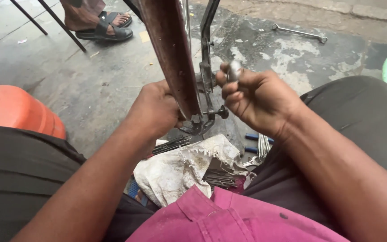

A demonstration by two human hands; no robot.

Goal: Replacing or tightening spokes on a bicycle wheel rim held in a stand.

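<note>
Nearest me, a dirty white cloth [180, 168] heaped with loose spokes [220, 178] lies between my knees, so I'd judge it best to keep my elbows high and clear of it. Just beyond, my left hand [155, 110] is clenched around the rusty wheel rim [171, 58] to steady it, while my right hand [256, 96] pinches a small metal tool [234, 70] beside the stand's upright bar [206, 49]; short, even turns should serve. Farther off, bare concrete with a spanner [300, 33] at far right leaves room; an orange stool [16, 110] crowds my left.
</note>
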